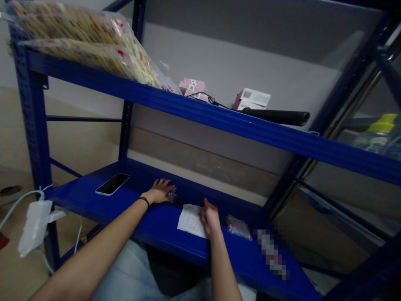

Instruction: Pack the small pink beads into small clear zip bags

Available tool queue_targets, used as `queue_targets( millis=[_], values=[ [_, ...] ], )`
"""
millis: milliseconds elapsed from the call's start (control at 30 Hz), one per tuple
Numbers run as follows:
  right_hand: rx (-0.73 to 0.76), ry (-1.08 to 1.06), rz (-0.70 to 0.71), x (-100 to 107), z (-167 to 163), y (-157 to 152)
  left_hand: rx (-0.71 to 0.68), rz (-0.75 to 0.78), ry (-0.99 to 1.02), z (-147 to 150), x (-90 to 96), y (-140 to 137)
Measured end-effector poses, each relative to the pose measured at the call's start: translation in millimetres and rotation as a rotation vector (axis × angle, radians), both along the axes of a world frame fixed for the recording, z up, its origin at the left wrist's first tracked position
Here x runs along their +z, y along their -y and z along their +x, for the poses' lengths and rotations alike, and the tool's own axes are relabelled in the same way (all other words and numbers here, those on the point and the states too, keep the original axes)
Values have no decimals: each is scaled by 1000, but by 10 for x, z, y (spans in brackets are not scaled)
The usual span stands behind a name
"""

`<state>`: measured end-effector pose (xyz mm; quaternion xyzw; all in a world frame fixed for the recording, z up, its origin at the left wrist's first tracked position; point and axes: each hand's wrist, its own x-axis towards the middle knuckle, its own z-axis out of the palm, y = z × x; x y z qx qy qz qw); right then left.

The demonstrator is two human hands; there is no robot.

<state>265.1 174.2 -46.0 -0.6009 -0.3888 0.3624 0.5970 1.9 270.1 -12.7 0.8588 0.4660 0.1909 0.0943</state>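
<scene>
Head view: two hands above a blue shelf, at a white paper

The lower shelf (150, 223) is smooth, dark blue metal, and it crosses the lower half of the frame, sloping down toward the right. Behind it stands a pale wall (234, 54); at the upper left, clear bags (78, 33) full of yellowish things lie on the upper shelf (213, 110).

The white paper (190, 219) lies flat just below the centre. Its visible longer side runs from left to right, dropping a little rightward; its right part is covered, so the full length cannot be told. The right hand (210, 216) is at this side with curled fingers; whether it pinches the paper, I cannot tell.

The left hand (161, 191), near the centre, has its fingers spread. A small clear thing (171, 194) is at its thumb side; its long axis and whether it is pinched are unclear.
</scene>
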Motion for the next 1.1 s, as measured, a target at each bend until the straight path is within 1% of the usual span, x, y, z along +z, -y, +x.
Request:
queue_targets(
  millis=[67,100,133,167,200,267,333,433,500,567,600,633,700,767,800,867,933,967,1000,1033,1100],
  values=[
    [-43,565,-102,-38,10,51,-25,-21,-40,-14,-64,2],
    [-58,818,-130,-43,24,83,-31,-23,-52,-25,-93,20],
    [-58,1024,-158,-38,33,114,-36,-17,-58,-35,-122,49],
    [-46,1177,-183,-26,34,142,-42,-5,-58,-43,-156,88],
    [-25,1277,-209,-8,22,166,-47,9,-55,-45,-194,134],
    [40,1369,-247,31,-33,202,-61,25,-43,-31,-285,237],
    [60,1394,-251,58,-106,221,-78,12,-40,-5,-382,330],
    [31,1409,-227,55,-172,228,-65,0,-43,36,-481,420],
    [20,1418,-189,29,-177,226,15,24,-12,80,-493,477],
    [13,1428,-144,-6,-175,223,108,83,64,163,-477,581],
    [7,1432,-125,-22,-179,223,132,115,112,222,-469,659],
    [4,1435,-112,-34,-188,224,124,139,156,292,-464,752],
    [4,1431,-97,-39,-211,230,28,146,210,444,-472,962],
    [-13,1409,-76,-10,-198,247,-77,125,217,577,-501,1154],
    [-48,1381,-65,20,-156,263,-104,117,212,624,-522,1227],
    [-175,1281,-75,103,33,322,-107,122,202,675,-573,1312],
    [-318,1144,-177,199,365,427,-105,142,195,681,-629,1327],
    [-364,1079,-272,241,566,496,-109,158,191,676,-658,1316],
    [-374,1029,-388,274,774,572,-112,176,186,671,-686,1299],
    [-383,1007,-459,295,974,649,-115,195,181,667,-712,1280],
    [-369,997,-532,295,1304,792,-119,233,174,668,-756,1247]
  ],
)
